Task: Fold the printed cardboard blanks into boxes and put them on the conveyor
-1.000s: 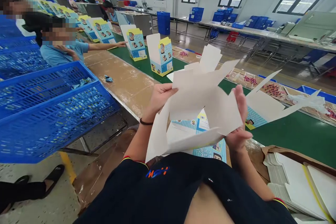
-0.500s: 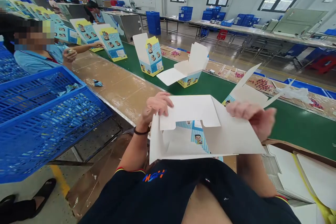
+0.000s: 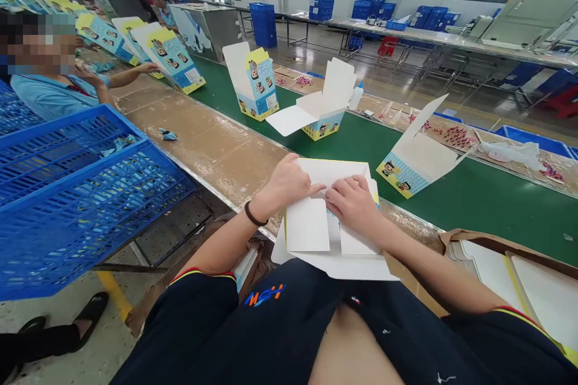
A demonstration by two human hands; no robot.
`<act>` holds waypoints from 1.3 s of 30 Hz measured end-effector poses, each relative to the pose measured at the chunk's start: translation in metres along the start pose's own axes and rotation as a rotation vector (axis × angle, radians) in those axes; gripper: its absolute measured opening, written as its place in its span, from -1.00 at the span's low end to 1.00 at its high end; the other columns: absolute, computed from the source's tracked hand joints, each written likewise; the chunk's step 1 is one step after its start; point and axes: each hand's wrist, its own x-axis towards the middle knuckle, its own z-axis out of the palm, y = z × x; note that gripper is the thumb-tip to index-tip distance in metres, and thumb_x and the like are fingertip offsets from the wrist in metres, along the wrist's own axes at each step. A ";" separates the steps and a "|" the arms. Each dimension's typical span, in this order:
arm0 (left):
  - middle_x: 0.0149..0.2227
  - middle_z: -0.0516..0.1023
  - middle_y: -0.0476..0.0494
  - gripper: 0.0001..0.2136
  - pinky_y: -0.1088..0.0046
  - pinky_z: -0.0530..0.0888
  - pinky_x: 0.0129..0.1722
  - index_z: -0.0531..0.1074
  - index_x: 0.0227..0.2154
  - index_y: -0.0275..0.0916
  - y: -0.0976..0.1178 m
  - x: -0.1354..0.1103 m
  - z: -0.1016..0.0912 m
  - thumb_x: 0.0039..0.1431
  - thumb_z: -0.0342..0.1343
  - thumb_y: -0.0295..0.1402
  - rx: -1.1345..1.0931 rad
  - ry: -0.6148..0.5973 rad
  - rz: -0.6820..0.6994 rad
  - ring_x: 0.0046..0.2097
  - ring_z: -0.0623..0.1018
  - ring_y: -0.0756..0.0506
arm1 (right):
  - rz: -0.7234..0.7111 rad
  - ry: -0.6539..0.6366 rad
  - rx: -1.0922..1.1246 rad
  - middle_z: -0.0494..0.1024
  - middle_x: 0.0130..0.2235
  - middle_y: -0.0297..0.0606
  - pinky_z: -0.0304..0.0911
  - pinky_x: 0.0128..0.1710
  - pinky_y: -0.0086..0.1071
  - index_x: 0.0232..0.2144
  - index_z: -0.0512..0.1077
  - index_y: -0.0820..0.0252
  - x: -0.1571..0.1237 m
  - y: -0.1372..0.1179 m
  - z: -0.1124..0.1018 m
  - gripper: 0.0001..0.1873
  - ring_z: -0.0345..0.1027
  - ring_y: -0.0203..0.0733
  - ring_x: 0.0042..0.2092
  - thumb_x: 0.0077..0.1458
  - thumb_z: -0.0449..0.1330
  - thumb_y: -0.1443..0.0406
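Observation:
A partly folded cardboard box (image 3: 307,225), white inside, is held close to my chest with its flaps loose. My left hand (image 3: 291,183) is closed over its far left edge, thumb stretched across the white flap. Over the box's middle, my right hand (image 3: 354,204) presses its bent fingers down between the flaps; its fingertips are partly hidden. The two hands nearly meet. Just beyond, on the green conveyor belt, an open printed box (image 3: 404,168) stands to the right, and another open box (image 3: 321,123) lies ahead with its flaps spread.
A taller printed box (image 3: 259,87) and more boxes line the green belt (image 3: 510,210). Blue crates (image 3: 90,204) stand at left, beside a co-worker (image 3: 49,90) reaching to a box. Flat white cardboard sheets (image 3: 537,289) fill a carton at right. A glue bottle (image 3: 356,97) stands beyond the belt.
My right hand has come in from the box's right side to its middle, and my left hand has shifted right. The box's side flaps are now folded inward.

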 end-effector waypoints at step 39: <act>0.21 0.58 -0.23 -0.58 0.05 0.47 0.19 0.54 0.15 -0.06 -0.025 -0.023 0.079 0.22 0.25 -0.24 0.079 -0.072 -0.326 0.18 0.57 -0.33 | 0.541 -0.499 -0.045 0.49 -0.02 -0.06 0.06 -0.27 -0.31 0.33 0.37 -0.18 -0.045 -0.006 0.052 -0.54 0.43 -0.10 -0.21 0.52 -0.08 0.16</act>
